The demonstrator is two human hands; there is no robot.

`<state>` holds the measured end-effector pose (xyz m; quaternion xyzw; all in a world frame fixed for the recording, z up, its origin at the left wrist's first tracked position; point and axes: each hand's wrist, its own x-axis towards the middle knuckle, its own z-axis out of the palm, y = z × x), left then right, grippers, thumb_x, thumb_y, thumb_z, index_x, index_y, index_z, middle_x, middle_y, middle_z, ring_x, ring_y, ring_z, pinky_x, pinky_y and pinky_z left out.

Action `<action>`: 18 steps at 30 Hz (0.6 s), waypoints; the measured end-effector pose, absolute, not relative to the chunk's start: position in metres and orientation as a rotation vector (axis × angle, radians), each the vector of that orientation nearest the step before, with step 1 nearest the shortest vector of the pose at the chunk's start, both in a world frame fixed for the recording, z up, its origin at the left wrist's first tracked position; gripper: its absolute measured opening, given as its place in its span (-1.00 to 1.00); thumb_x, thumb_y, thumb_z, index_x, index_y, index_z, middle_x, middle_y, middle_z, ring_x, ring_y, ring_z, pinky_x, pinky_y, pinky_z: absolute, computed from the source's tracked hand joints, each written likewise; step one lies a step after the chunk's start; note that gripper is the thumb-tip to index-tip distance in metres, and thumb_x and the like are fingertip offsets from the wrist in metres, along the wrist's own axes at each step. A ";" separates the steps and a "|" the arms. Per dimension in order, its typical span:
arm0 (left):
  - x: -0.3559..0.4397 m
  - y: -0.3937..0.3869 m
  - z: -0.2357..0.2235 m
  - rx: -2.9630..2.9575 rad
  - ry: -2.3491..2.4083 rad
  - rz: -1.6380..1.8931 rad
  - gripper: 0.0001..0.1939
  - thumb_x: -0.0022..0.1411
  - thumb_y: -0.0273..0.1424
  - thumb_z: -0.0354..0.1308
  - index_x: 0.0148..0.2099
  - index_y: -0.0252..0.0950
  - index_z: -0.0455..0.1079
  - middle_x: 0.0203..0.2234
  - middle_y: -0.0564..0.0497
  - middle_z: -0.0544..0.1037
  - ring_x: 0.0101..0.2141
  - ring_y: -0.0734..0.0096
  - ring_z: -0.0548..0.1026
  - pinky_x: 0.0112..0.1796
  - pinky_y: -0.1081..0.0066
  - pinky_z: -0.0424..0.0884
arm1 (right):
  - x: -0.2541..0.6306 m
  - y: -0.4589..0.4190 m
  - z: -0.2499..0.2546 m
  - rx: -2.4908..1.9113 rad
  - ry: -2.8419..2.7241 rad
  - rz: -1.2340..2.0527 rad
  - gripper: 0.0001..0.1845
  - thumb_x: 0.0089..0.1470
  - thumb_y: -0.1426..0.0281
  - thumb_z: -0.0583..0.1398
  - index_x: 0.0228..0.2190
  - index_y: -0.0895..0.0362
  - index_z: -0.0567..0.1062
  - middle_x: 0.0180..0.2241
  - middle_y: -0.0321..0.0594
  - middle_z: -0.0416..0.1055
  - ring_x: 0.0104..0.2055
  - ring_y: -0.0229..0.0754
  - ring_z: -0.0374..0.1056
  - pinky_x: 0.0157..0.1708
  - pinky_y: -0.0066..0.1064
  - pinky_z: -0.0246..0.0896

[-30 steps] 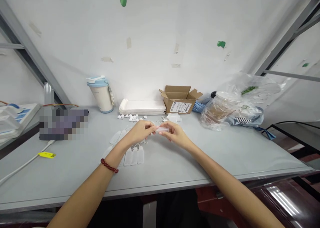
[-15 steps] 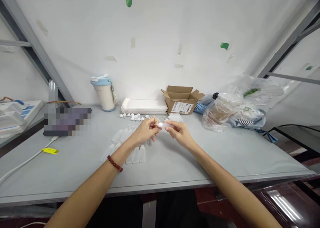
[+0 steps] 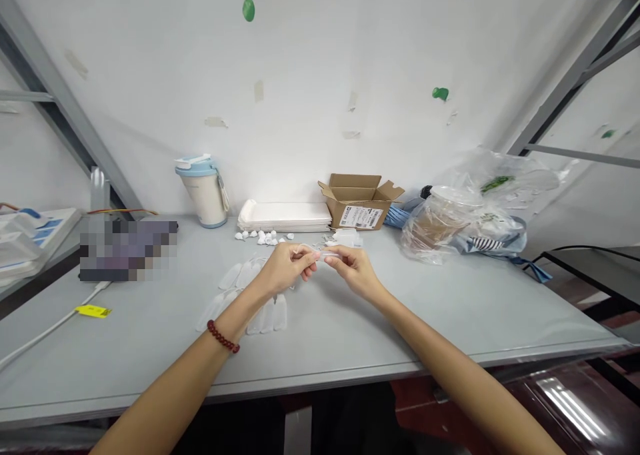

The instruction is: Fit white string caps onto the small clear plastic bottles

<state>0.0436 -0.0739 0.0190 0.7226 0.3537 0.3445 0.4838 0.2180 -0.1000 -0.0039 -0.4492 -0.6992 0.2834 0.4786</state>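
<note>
Between my two hands, over the middle of the table, is a small translucent white plastic tag (image 3: pixel 329 255), mostly covered by fingers. My left hand (image 3: pixel 293 265), with a red beaded bracelet at the wrist, pinches its left end between thumb and forefinger. Thumb and fingers of my right hand (image 3: pixel 353 268) grip the right end. Below and left of my left hand lie several similar translucent tags (image 3: pixel 280 314) in rows, some with thin white strings; my forearm hides part of them. A little farther back is a cluster of small white pieces (image 3: pixel 265 236).
Along the wall stand a cream tumbler (image 3: pixel 203 192) with a blue lid, a stack of flat white packs (image 3: pixel 287 215) and an open cardboard box (image 3: pixel 357 205). More translucent pieces (image 3: pixel 347 237) lie before the box. At right is a bagged cup (image 3: pixel 445 218); at left, a cable (image 3: pixel 47 332).
Both hands stay together around the tag while the fingers shift on it. A white end and a string loop, visible half a second ago, are now mostly covered. The view has swayed slightly.
</note>
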 end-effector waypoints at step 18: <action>-0.072 0.023 0.017 2.260 1.805 0.494 -0.70 0.03 -0.47 -0.01 -0.23 -0.33 0.49 -0.23 -0.13 0.60 -0.18 0.13 0.52 -0.12 0.29 0.38 | 0.270 -0.018 -0.005 -1.515 -1.860 -0.120 -0.61 0.09 0.46 0.05 -0.06 0.17 0.48 -0.28 -0.09 0.43 -0.31 -0.13 0.33 -0.24 -0.33 0.21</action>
